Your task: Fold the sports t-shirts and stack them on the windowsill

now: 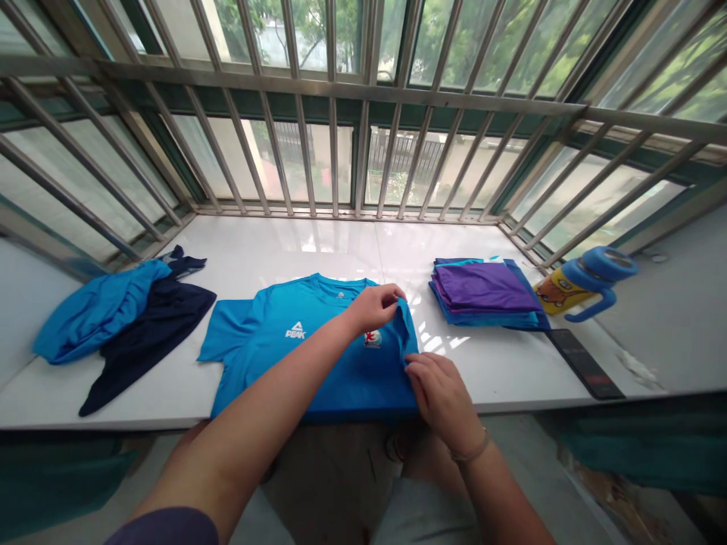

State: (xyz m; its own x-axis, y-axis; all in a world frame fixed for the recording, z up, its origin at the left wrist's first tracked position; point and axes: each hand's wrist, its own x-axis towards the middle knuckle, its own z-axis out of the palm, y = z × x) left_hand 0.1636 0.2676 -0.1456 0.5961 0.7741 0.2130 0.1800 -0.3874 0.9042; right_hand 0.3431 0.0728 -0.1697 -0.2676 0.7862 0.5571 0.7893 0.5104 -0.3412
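A bright blue T-shirt [335, 371] with a white PEAK logo lies front side up on the white sill, its collar toward the window and its lower part reaching the front edge. My left hand [378, 306] crosses over the chest and pinches the shirt near its right-hand shoulder. Lower on that same side, my right hand [440, 390] grips the sleeve edge, fingers pressed together. Between the two hands the sleeve fabric is lifted and turned inward. The sleeve at the left side lies spread out flat.
Crumpled blue and navy clothes [153, 310] lie at the left. On the right sits a stack of folded clothes [485, 288], purple on top, beside a blue and yellow bottle [588, 284] and a flat black strip [588, 363]. Metal bars [363, 94] line the window behind.
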